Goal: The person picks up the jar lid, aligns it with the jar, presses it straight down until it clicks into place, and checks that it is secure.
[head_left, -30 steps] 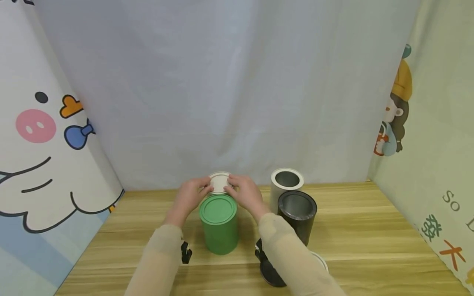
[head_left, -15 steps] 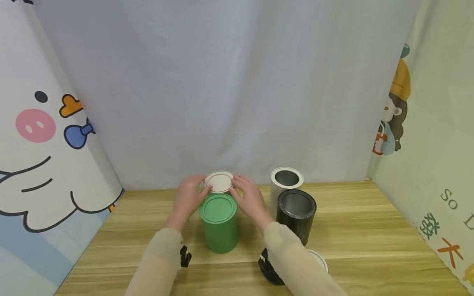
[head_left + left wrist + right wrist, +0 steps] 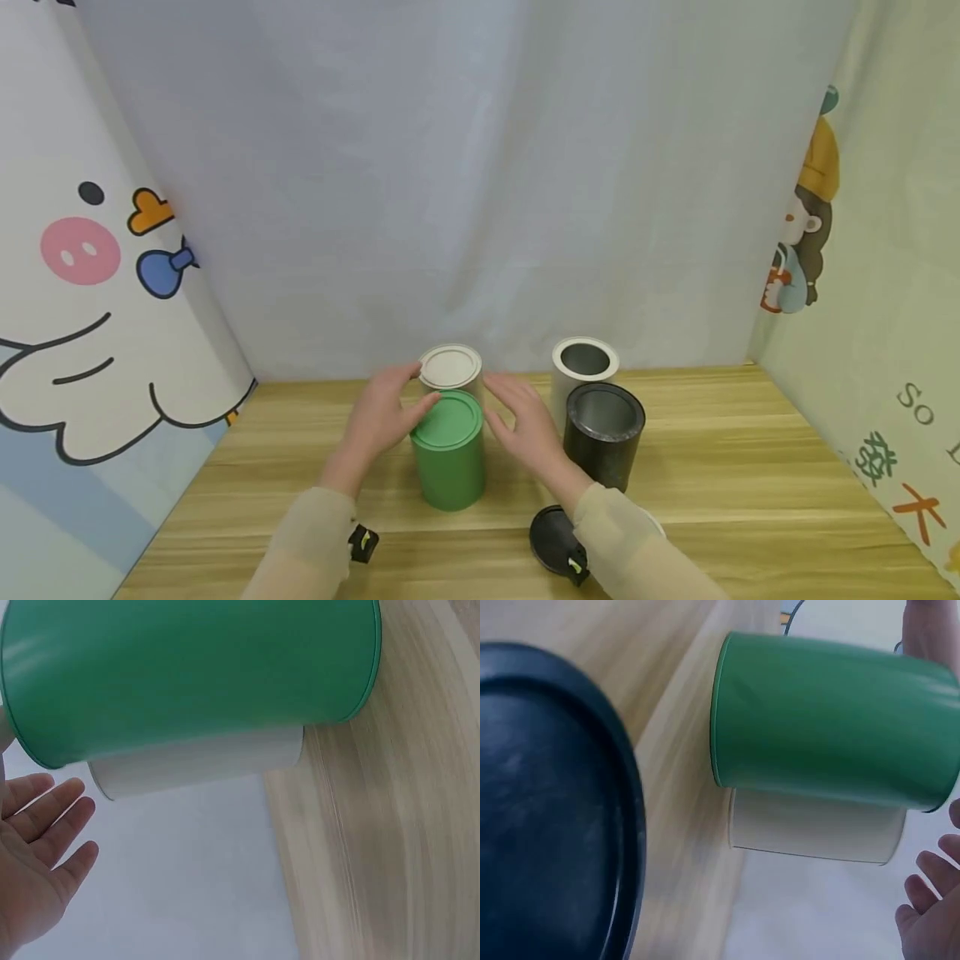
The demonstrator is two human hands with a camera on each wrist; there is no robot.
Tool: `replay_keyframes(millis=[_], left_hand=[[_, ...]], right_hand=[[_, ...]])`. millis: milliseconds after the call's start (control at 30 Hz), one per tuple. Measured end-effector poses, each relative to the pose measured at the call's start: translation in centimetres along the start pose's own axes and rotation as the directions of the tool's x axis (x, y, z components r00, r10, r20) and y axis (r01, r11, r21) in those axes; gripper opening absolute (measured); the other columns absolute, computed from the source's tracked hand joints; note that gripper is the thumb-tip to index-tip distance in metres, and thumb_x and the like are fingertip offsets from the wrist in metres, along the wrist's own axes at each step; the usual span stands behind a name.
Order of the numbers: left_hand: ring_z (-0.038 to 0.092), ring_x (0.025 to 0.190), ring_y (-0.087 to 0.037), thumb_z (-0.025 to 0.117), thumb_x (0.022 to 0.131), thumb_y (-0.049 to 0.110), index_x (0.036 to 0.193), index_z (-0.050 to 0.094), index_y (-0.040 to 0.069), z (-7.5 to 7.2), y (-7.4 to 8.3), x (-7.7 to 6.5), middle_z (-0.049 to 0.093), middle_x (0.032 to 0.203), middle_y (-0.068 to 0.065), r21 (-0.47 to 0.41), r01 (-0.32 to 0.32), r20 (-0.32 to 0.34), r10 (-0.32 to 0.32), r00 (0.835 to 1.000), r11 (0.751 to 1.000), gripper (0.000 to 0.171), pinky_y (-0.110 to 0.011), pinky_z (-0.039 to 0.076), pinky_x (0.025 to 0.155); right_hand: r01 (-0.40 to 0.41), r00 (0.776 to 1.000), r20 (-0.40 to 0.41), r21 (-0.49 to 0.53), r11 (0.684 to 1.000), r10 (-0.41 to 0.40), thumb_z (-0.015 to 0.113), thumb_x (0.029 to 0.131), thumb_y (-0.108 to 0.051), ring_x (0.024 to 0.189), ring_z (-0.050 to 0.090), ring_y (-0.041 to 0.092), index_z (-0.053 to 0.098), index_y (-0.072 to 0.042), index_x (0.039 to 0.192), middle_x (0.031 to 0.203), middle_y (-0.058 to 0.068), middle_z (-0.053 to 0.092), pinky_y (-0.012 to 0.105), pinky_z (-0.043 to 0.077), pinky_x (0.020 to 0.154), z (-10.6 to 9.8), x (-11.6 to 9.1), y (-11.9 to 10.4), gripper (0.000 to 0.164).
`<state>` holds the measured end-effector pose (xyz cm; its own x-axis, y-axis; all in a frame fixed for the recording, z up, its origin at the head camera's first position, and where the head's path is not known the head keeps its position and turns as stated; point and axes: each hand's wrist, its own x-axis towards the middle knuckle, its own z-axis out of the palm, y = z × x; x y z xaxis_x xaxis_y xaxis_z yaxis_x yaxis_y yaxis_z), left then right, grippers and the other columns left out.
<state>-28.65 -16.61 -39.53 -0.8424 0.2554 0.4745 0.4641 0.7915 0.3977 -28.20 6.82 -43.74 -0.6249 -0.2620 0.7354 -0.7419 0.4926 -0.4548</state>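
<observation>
A green can (image 3: 452, 471) stands upright with its green lid (image 3: 448, 419) on. Right behind it is a white can (image 3: 214, 759), topped by a white lid (image 3: 451, 367). My left hand (image 3: 381, 414) is spread at the left of the two cans, its thumb tip over the green lid's edge; whether it touches I cannot tell. On the other side my right hand (image 3: 527, 423) hovers with straight fingers, holding nothing. The left wrist view has the left fingers (image 3: 49, 825) apart from both cans. Likewise, the right fingers (image 3: 934, 881) are clear of them in the right wrist view.
To the right stand an uncovered black can (image 3: 602, 446) and, behind it, an uncovered white can (image 3: 564, 393). A black lid (image 3: 553, 540) lies on the wooden table (image 3: 750, 500) near my right forearm, which partly hides another white lid (image 3: 651, 522). A grey curtain (image 3: 375, 208) hangs behind.
Both hands have let go of the white lid, parted sideways and drawn back toward me. The white lid stays on the rear can.
</observation>
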Motion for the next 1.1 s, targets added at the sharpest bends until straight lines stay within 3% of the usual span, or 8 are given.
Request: replay_keyframes(millis=[367, 533, 733, 1100], left_hand=[[0.058, 0.116, -0.036, 0.075, 0.087, 0.041, 0.138, 0.053, -0.005, -0.5, 3.2, -1.9, 0.064, 0.124, -0.018, -0.006, -0.093, 0.043, 0.093, 0.995, 0.996, 0.072, -0.051, 0.048, 0.099], [0.059, 0.115, -0.034, 0.076, 0.086, 0.040, 0.140, 0.050, -0.003, -0.8, 5.2, -2.4, 0.063, 0.125, -0.015, -0.053, -0.109, 0.059, 0.112, 0.992, 0.993, 0.074, -0.050, 0.050, 0.095], [0.061, 0.110, -0.032, 0.079, 0.083, 0.038, 0.140, 0.050, -0.001, -0.5, 6.9, -3.0, 0.064, 0.123, -0.015, -0.084, -0.176, 0.063, 0.181, 0.981, 0.981, 0.075, -0.049, 0.053, 0.089], [0.052, 0.126, -0.035, 0.077, 0.085, 0.043, 0.144, 0.046, -0.002, 0.4, 9.4, -4.8, 0.057, 0.136, -0.018, -0.122, -0.215, 0.087, 0.226, 0.970, 0.969, 0.080, -0.051, 0.044, 0.104]], right_hand=[[0.042, 0.985, 0.166, -0.031, 0.999, -0.037, 0.075, 0.088, -0.008, 0.126, 0.053, 0.035, 0.057, -0.003, 0.138, 0.135, 0.016, 0.060, 0.051, 0.044, 0.104, -3.6, -3.1, -2.0, 0.053], [0.067, 0.982, 0.178, -0.051, 0.996, -0.057, 0.075, 0.088, -0.011, 0.127, 0.053, 0.031, 0.056, -0.006, 0.140, 0.137, 0.012, 0.059, 0.048, 0.045, 0.104, -5.0, -4.0, -2.2, 0.056], [0.098, 0.977, 0.196, -0.055, 0.994, -0.086, 0.078, 0.085, -0.012, 0.125, 0.054, 0.032, 0.055, -0.005, 0.140, 0.136, 0.011, 0.060, 0.050, 0.046, 0.101, -6.4, -5.0, -2.3, 0.060], [0.140, 0.976, 0.175, -0.029, 0.990, -0.133, 0.082, 0.078, -0.007, 0.119, 0.057, 0.029, 0.055, -0.006, 0.140, 0.133, 0.009, 0.062, 0.049, 0.050, 0.093, -8.7, -7.5, -1.6, 0.068]])
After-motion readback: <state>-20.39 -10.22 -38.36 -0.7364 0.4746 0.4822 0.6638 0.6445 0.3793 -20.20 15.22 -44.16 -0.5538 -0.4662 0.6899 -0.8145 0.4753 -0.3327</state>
